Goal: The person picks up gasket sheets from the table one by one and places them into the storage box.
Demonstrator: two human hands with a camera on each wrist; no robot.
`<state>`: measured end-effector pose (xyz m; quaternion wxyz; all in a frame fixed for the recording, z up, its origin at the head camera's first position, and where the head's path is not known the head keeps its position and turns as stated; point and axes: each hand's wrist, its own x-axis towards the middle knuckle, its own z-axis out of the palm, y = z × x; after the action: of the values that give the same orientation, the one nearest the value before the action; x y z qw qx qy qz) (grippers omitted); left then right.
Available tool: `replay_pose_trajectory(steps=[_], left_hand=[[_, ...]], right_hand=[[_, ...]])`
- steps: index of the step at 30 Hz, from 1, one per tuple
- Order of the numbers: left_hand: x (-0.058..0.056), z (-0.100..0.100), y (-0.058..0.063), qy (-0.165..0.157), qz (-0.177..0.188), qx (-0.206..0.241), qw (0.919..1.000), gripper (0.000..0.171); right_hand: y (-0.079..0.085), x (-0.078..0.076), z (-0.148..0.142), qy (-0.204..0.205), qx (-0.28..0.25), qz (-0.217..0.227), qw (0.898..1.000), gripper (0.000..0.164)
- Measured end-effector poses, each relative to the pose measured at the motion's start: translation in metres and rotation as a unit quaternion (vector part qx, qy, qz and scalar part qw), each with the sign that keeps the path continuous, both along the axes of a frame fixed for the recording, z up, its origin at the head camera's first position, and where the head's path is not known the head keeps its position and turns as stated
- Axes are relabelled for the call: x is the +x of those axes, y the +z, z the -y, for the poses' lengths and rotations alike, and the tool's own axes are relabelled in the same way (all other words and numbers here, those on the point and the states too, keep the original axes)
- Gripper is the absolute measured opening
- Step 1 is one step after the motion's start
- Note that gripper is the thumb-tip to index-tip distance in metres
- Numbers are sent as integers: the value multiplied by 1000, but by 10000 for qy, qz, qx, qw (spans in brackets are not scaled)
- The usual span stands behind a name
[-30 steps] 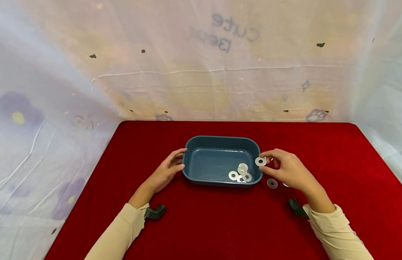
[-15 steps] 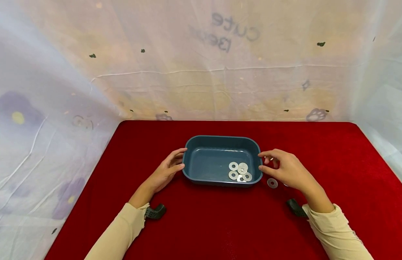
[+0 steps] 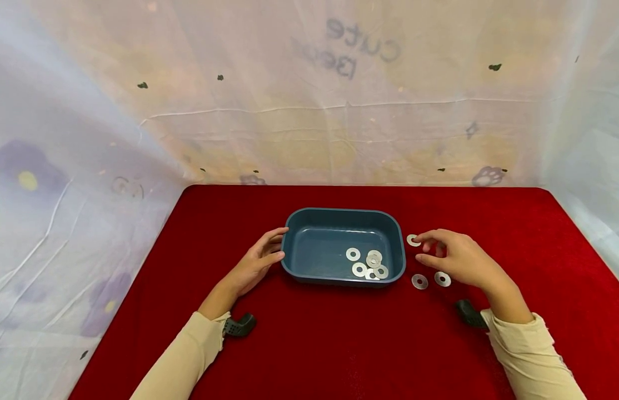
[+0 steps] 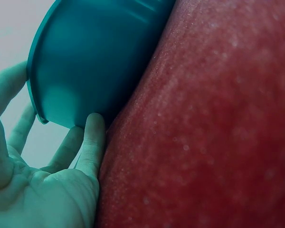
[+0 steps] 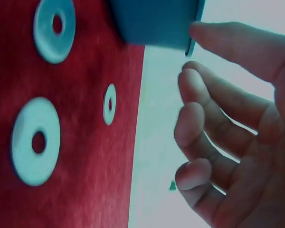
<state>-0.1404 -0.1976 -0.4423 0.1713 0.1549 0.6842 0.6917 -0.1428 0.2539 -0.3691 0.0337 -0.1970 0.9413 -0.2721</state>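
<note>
A dark blue plastic bin (image 3: 314,253) sits on the red cloth, with several flat metal washers (image 3: 373,254) lying in its right part, some overlapping. My left hand (image 3: 251,265) rests its fingertips on the bin's left end; the left wrist view shows relaxed fingers (image 4: 92,142) against the outer wall. Right of the bin, my right hand (image 3: 459,258) hovers with bent fingers and nothing between them. Three washers lie on the cloth around it: one by the fingertips (image 3: 410,241), another washer (image 3: 414,283) near the bin's corner, and a third washer (image 3: 438,280) below the palm.
Red cloth (image 3: 319,339) covers the table. Pale patterned fabric hangs behind (image 3: 299,139) and along both sides. A dark wrist device (image 3: 240,326) sits at the left cuff and a similar device (image 3: 470,314) at the right cuff.
My right hand let a washer drop into the bin, then drew back to the right over the cloth. That washer slid left inside the bin. The left hand stays put.
</note>
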Motion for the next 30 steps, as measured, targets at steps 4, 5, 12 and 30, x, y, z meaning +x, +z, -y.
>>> replay_pose_trajectory(steps=[4, 5, 12, 30], left_hand=[[0, 1, 0, -14, -3, 6, 10000, 59], [0, 1, 0, -18, -5, 12, 10000, 59], [-1, 1, -2, -25, -34, 15, 10000, 58], [1, 0, -1, -11, -61, 67, 10000, 58]], right_hand=[[-3, -3, -12, 89, 81, 177, 9998, 36], [-3, -4, -14, 111, 97, 214, 9997, 35], [-10, -7, -34, 541, 328, 816, 9947, 37], [-21, -10, -44, 835, 416, 1396, 9858, 31]])
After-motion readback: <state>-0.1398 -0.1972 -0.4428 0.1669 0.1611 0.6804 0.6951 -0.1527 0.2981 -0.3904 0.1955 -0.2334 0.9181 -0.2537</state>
